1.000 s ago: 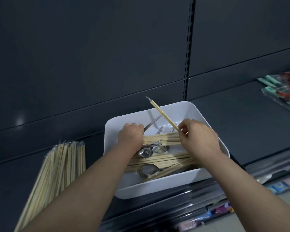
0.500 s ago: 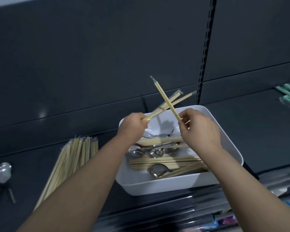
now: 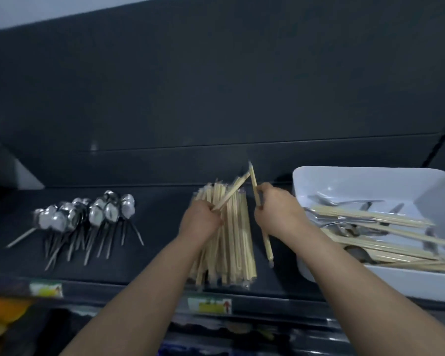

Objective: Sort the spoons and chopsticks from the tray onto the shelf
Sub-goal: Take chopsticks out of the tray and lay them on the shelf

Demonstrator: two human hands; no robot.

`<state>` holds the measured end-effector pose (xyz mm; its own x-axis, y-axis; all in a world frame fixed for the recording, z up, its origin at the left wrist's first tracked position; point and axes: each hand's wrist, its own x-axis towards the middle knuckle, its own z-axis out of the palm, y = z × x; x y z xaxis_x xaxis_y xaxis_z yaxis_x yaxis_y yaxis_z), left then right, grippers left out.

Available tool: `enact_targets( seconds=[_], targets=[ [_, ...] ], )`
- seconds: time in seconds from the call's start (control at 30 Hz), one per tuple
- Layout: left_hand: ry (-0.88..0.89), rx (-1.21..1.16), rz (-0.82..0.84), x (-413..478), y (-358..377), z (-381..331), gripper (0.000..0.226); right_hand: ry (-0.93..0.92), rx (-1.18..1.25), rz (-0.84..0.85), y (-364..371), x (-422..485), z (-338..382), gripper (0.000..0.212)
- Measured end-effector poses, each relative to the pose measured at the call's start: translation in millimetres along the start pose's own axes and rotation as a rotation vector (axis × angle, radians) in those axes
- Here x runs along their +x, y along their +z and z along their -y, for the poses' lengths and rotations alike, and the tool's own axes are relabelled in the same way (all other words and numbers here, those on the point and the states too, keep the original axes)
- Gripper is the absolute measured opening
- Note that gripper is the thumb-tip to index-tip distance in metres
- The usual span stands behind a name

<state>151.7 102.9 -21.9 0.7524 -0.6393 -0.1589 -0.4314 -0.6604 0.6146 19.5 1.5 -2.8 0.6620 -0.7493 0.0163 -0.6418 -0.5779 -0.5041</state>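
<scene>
Spoons heaped far left on shelf, sorted. Centre: chopstick pile. Left hand clenched round sticks over pile; right hand gripping wrapped pair just beside it. Tray at right, loaded with both kinds. Roughly midway, at a guess.

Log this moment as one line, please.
left hand: grips wrapped chopsticks over chopstick pile | right hand: grips chopstick packet beside pile | spoon pile: left on shelf | tray: unsorted cutlery inside

one head camera looks down, close over the shelf.
</scene>
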Motion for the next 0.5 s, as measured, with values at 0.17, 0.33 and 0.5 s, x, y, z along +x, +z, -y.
enact_targets(
  seconds=[0.17,0.33,0.5],
  targets=[
    [0.043,0.148,0.052,-3.5,-11.5,33.6,0.024,0.041,-0.066,0.128,54.0,1.6,20.2,0.03],
    [0.124,0.211,0.046,3.6,-20.4,35.2,0.028,0.021,-0.156,0.059,53.2,-2.8,28.2,0.03],
    [0.23,0.103,0.04,6.8,-11.9,11.1,0.02,-0.041,-0.3,-0.223,15.9,-15.5,9.7,0.027]
  ],
)
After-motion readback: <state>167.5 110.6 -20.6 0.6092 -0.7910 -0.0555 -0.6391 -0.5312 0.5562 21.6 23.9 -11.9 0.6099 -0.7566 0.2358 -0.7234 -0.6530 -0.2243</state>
